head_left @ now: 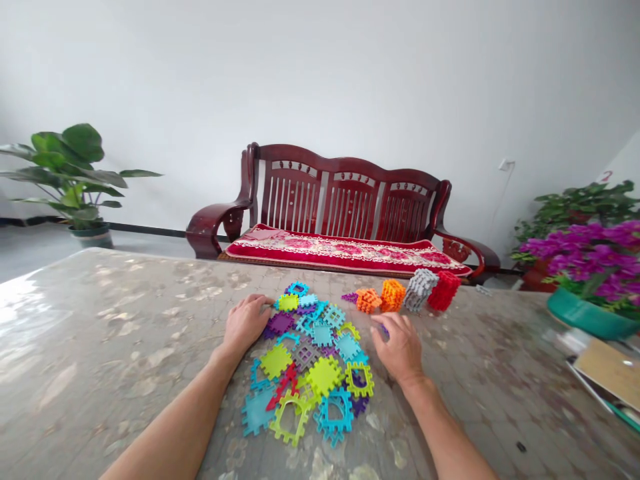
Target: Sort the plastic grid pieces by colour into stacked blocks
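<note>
One teal pot [590,317] holding purple flowers [595,257]; toothed tiles [323,335] heaped.

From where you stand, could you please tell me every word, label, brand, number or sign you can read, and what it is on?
"2", probably: a small, blurred red mark against the white wall at far right.
No other text is readable, including on the multicoloured, notched plastic tiles.
</note>
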Motion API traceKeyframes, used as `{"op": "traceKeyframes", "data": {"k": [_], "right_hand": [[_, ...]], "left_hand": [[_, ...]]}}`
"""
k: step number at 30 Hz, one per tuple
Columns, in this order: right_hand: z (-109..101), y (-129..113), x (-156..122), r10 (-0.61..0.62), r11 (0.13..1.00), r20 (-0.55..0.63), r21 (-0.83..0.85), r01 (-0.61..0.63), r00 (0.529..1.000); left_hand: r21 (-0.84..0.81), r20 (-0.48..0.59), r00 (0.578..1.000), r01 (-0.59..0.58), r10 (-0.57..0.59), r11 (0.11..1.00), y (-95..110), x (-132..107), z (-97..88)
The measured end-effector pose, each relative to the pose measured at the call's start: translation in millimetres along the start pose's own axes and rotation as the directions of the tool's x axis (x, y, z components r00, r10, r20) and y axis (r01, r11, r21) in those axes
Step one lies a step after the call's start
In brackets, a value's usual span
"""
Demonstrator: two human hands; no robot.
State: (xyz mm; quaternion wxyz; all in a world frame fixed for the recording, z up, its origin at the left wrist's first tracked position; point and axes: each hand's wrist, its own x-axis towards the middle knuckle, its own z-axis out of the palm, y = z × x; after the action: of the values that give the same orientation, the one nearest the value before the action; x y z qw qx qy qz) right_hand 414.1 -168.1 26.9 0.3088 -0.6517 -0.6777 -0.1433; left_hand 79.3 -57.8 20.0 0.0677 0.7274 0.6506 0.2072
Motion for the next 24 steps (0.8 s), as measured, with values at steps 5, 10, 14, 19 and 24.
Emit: {"op": "traceKeyframes", "data": {"k": [5, 10, 14, 19, 24], "right_hand": [[6, -20, -2, -0.115, 0.958, 0.186, 0.279, 0.060, 0.976], [-3, -25, -1, -0.186, 0.898, 0.309, 0.438, 0.034, 0.933], [-2, -26, -2, -0.215, 0.900, 0.388, 0.435, 0.027, 0.896], [12, -28, -3, -0.141, 0.927, 0.300, 0.373, 0.020, 0.943], [12, -28, 1, -0.096, 0.947, 0.186, 0.319, 0.032, 0.978]], "left_hand": [[0.002, -0.003, 1.000, 0.007, -0.007, 1.000, 1, 0, -0.5], [0.000, 0.003, 1.000, 0.005, -0.005, 1.000, 2, -1, -2.1], [-0.010, -0.004, 1.000, 0.000, 0.000, 1.000, 2, -1, -2.7], [-0.011, 0.002, 1.000, -0.001, 0.001, 1.000, 0, 0, -1.0], [-0.009, 0.016, 1.000, 0.004, -0.004, 1.000, 1, -1, -1.7]]}}
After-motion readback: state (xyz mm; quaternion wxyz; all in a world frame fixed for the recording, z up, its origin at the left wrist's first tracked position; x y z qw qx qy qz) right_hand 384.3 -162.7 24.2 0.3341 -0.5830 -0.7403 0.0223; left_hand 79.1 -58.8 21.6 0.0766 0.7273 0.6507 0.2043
